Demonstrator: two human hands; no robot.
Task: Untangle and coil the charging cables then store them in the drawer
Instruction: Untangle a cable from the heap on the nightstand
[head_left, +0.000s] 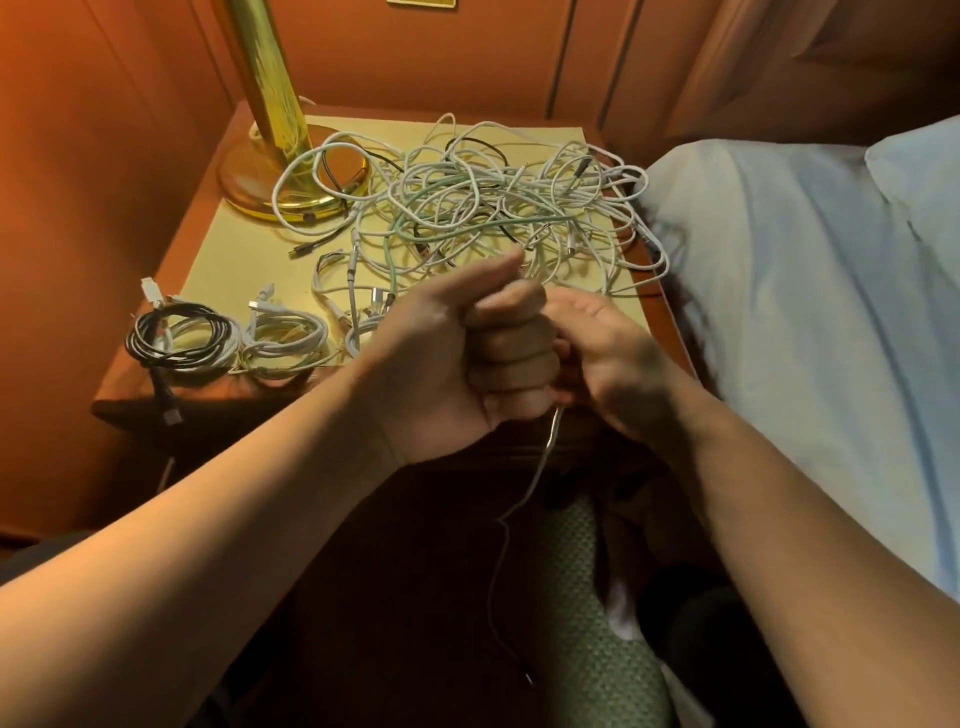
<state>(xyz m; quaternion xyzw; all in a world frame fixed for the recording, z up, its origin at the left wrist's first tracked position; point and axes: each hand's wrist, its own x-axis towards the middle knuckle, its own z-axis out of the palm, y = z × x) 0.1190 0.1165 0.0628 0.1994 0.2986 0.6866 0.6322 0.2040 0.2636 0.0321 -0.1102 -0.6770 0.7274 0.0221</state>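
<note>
Orange-brown wood panelling (130, 130) fills the upper left and top of the frame. Pale blue bedding (810, 291) takes the right side, pressed against the nightstand (156, 384), whose yellowish top sits centre-upper frame.

Brass lamp (270, 130) stands at the upper left of the nightstand top, base wide and round, a white loop lying over its edge.

Tangle of charging cables (483, 202), mostly white with one pale green and a few black strands, sprawls across the upper middle of the top, right edge spilling toward the bedding.

Coiled black cable (176, 332) at the lower left corner of the top, plug end hanging over the front edge. Just right of it, touching, a coiled white cable (285, 338). More half-sorted white leads with plugs just beyond, toward frame centre.

My forearms come in from the lower left and lower right, meeting at centre frame in front of the nightstand.

My left hand (457, 353) is a closed fist, thumb laid on top, fingers curled round a thin white cable (540, 462) that drops out below the fist and trails down to lower centre, its end dark and blurred. My right hand (608, 348) sits against the left fist; its fingers are hidden behind it, so I cannot tell whether they pinch the cable.

Green textured fabric (592, 623) at lower centre, under my arms.

No drawer front can be made out in the shadow.
</note>
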